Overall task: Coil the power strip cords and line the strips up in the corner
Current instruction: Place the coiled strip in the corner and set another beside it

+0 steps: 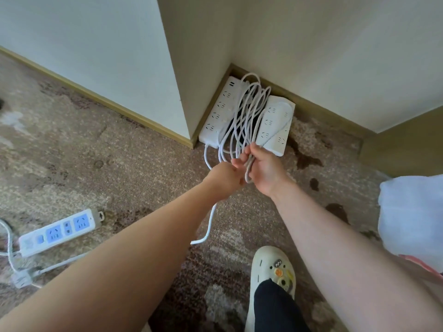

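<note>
- Your right hand (263,168) has its fingers curled round the near end of the coiled cord (242,121), bunching the loops so they don't spill
- Your left hand (226,177) is closed on the same cord right beside it; judging by the pose it feeds slack into the bundle
- Loose tail (208,226) runs from your left hand back toward you across the carpet (143,164), so the coil isn't finished
- Coil stretches from your hands into the wall corner (231,65), draped between two white strips
- Left white strip (219,111) lies along the wall at the corner; right white strip (275,125) just beside it, roughly parallel, both already parked
- Blue-socket strip (60,232) sits well away from the corner, to your left, cord (9,245) uncoiled, probably next up
</note>
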